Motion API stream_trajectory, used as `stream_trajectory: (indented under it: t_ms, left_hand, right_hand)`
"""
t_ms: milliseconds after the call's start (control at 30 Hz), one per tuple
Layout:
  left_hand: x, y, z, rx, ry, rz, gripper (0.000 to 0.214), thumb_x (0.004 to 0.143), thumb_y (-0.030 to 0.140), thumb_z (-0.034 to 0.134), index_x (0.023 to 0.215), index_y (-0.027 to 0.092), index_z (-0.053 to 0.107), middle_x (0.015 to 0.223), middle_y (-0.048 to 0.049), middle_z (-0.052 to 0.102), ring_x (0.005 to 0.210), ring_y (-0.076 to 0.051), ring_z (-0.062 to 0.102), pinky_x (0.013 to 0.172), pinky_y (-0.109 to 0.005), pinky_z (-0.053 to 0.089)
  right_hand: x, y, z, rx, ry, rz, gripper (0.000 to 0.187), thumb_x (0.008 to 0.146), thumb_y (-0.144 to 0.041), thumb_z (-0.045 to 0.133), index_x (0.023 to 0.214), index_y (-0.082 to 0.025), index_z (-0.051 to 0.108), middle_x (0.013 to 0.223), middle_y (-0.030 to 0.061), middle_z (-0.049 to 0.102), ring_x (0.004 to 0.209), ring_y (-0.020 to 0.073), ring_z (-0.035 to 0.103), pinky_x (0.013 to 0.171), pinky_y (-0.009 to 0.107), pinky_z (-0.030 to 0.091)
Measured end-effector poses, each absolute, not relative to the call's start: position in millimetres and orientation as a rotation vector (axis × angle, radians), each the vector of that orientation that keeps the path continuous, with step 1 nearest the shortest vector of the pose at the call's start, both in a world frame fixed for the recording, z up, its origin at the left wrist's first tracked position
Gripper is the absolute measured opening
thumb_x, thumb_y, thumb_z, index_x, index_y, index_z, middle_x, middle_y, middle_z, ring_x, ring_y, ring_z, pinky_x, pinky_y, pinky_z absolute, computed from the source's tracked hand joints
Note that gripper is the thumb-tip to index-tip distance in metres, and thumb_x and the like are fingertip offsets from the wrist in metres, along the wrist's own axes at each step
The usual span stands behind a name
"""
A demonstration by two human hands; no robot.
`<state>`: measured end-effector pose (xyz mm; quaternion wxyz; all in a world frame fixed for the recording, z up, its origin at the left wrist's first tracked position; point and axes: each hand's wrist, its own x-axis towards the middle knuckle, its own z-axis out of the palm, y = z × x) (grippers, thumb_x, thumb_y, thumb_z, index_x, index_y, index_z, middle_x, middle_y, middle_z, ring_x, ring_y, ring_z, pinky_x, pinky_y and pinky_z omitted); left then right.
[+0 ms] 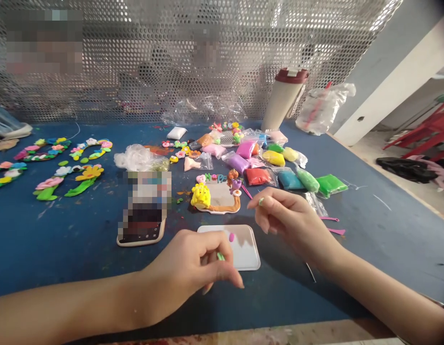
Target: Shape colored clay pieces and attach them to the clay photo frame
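Right hand (pixel 288 218): fingers pinching a small green piece (pixel 261 201), raised near the white tray (pixel 247 255). Left hand (pixel 191 263): fingers curled, a second green piece (pixel 221 257) among them — firmness of hold cannot be told. It partly covers the tray, where a pink piece (pixel 231 237) lies exposed. Judged risks: a loosened pinch could drop green onto the table (pixel 88 254); over-tight pressure could flatten it — and a lowered left hand could smear the pink.

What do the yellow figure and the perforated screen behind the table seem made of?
Yellow figure: probably soft modelling clay, fairly matte, judging by its lumpy, hand-shaped surface. Perforated screen: likely metal, given its silvery shine and regular holes.
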<state>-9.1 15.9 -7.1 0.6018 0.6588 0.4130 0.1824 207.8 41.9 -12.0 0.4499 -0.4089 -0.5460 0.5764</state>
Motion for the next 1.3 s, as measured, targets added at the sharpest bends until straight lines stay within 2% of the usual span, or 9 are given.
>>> stream_trajectory:
  t_ms: [100, 200, 367, 467, 633, 733, 833, 1067, 1300]
  left_hand:
    - [-16.6, 17.2, -17.5, 1.675, 0.966, 0.559, 0.016, 0.091, 0.024, 0.053, 0.083, 0.022, 0.066, 0.069, 0.0049, 0.062, 0.053, -0.006, 0.051, 0.052, -0.017, 0.04]
    - [-24.7, 18.1, -24.7, 1.622, 1.036, 0.709, 0.021, 0.094, 0.023, 0.043, 0.105, 0.025, 0.061, 0.088, 0.002, 0.066, 0.056, -0.007, 0.055, 0.054, -0.018, 0.046]
    - [-37.6, 17.6, -30.4, 1.604, 1.101, 0.712, 0.016, 0.09, 0.033, 0.054, 0.079, 0.022, 0.058, 0.054, 0.0082, 0.056, 0.041, -0.006, 0.045, 0.042, -0.017, 0.036]
    - [-38.8, 18.3, -31.1, 1.799, 1.076, 0.714, 0.02, 0.087, 0.031, 0.061, 0.07, 0.021, 0.058, 0.053, 0.0082, 0.051, 0.047, -0.007, 0.047, 0.047, -0.017, 0.036]
    - [-30.2, 22.1, -31.2, 1.928, 1.061, 0.678, 0.01, 0.088, 0.016, 0.055, 0.084, 0.022, 0.062, 0.081, 0.0043, 0.062, 0.072, -0.01, 0.058, 0.069, -0.019, 0.044]
    - [-27.0, 24.2, -30.5, 1.874, 1.143, 0.567, 0.008, 0.088, 0.019, 0.056, 0.087, 0.024, 0.063, 0.078, 0.0052, 0.062, 0.067, -0.01, 0.056, 0.065, -0.02, 0.043]
    - [-25.9, 26.1, -28.8, 1.828, 1.177, 0.515, 0.005, 0.087, 0.024, 0.058, 0.087, 0.023, 0.063, 0.073, 0.0051, 0.06, 0.064, -0.011, 0.053, 0.061, -0.021, 0.041]
    - [-27.7, 27.2, -26.4, 1.793, 1.117, 0.497, 0.012, 0.089, 0.032, 0.058, 0.084, 0.021, 0.062, 0.07, 0.0043, 0.057, 0.064, -0.012, 0.053, 0.059, -0.022, 0.04]
    - [-31.2, 25.5, -26.9, 1.813, 1.02, 0.614, 0.018, 0.092, 0.028, 0.055, 0.078, 0.019, 0.062, 0.073, 0.0025, 0.059, 0.066, -0.011, 0.054, 0.062, -0.021, 0.041]
  right_hand:
    - [205.9, 42.4, -13.2, -1.093, -1.49, 1.404, 0.021, 0.084, -0.035, 0.065, 0.073, -0.017, 0.065, 0.057, -0.005, 0.052, 0.052, 0.007, 0.043, 0.051, 0.02, 0.036]
    - [197.4, 36.7, -13.9, -1.074, -1.547, 1.555, 0.007, 0.085, -0.026, 0.065, 0.087, -0.019, 0.065, 0.079, -0.0013, 0.064, 0.069, 0.0094, 0.057, 0.065, 0.021, 0.044]
    - [179.4, 20.0, -16.2, -1.063, -1.632, 1.734, 0.011, 0.093, -0.025, 0.051, 0.085, -0.019, 0.056, 0.074, -0.0023, 0.061, 0.063, 0.0087, 0.056, 0.061, 0.021, 0.045]
    - [180.7, 17.7, -17.5, -1.196, -1.793, 1.488, 0.016, 0.092, -0.028, 0.053, 0.078, -0.02, 0.053, 0.066, -0.0044, 0.056, 0.059, 0.0088, 0.05, 0.055, 0.019, 0.04]
    - [199.2, 32.3, -15.5, -1.211, -2.03, 0.935, 0.018, 0.093, -0.011, 0.045, 0.092, -0.021, 0.06, 0.085, 0.0004, 0.061, 0.075, 0.0116, 0.056, 0.065, 0.022, 0.042]
    - [204.1, 39.5, -15.2, -1.093, -2.271, 0.853, 0.025, 0.094, -0.01, 0.041, 0.1, -0.02, 0.063, 0.094, 0.005, 0.059, 0.083, 0.0137, 0.058, 0.07, 0.024, 0.045]
    - [200.9, 39.7, -18.8, -1.062, -2.401, 0.802, 0.014, 0.091, -0.018, 0.053, 0.102, -0.018, 0.062, 0.094, 0.0058, 0.057, 0.078, 0.0143, 0.058, 0.069, 0.026, 0.048]
    - [200.4, 41.6, -24.5, -1.048, -2.451, 0.578, 0.007, 0.09, -0.014, 0.054, 0.085, -0.018, 0.059, 0.083, 0.0034, 0.058, 0.068, 0.0128, 0.056, 0.059, 0.023, 0.047]
    - [224.0, 57.3, -17.0, -1.372, -2.534, 0.322, 0.007, 0.087, -0.016, 0.056, 0.087, -0.019, 0.062, 0.083, 0.0043, 0.06, 0.067, 0.0159, 0.059, 0.061, 0.028, 0.047]
